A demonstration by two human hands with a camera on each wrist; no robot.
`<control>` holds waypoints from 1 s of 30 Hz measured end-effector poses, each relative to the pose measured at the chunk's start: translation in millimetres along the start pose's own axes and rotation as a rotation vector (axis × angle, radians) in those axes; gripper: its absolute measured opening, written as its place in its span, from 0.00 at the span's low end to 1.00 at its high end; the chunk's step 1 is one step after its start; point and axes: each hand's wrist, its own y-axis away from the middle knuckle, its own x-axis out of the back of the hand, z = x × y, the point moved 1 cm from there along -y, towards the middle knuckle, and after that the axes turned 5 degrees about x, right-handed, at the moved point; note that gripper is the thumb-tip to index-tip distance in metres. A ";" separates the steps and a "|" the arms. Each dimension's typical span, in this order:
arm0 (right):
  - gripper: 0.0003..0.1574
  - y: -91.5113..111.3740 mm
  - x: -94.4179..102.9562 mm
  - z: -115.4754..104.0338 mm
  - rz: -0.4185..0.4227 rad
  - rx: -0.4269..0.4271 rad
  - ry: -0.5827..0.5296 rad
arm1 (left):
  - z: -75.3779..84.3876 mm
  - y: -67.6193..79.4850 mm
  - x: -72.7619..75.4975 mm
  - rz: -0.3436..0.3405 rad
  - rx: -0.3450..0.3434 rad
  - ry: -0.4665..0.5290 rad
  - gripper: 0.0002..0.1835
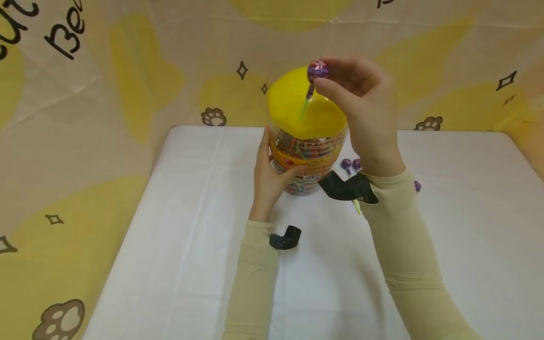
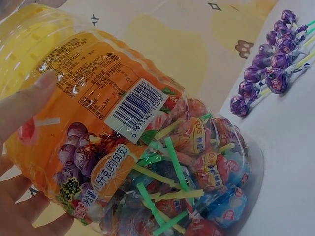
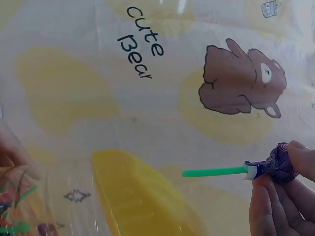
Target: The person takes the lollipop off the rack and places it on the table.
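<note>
A large clear plastic jar (image 1: 312, 163) of lollipops stands on the white table, topped by a domed yellow lid (image 1: 293, 101). My left hand (image 1: 269, 182) grips its left side, the thumb lying across the orange label (image 2: 98, 78). Through the clear wall, wrapped candies (image 2: 211, 162) with green and yellow sticks show. Above the lid, my right hand (image 1: 365, 104) pinches a purple-wrapped lollipop (image 3: 280, 164) by its candy end. Its green stick (image 3: 214, 172) points down in front of the lid in the head view. A clear wall section borders the lid in the right wrist view.
Several purple lollipops (image 2: 278, 81) lie in a row on the white table (image 1: 204, 212), right of the jar. My right forearm (image 1: 408, 245) hides part of them from the head view. A yellow patterned cloth (image 1: 178, 56) rises behind the table.
</note>
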 end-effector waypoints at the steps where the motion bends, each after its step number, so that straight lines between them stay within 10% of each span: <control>1: 0.12 3.4 6.0 -0.4 0.018 -0.011 -0.020 | -0.4 -0.1 -0.8 -0.001 -0.003 0.005 0.55; 22: 0.13 77.2 143.9 19.5 0.145 -0.150 -0.134 | -2.8 -1.0 -5.9 0.012 -0.028 0.026 0.57; 30: 0.11 93.8 180.0 37.2 0.169 -0.321 0.112 | -3.5 -2.1 -6.4 0.009 -0.032 0.039 0.57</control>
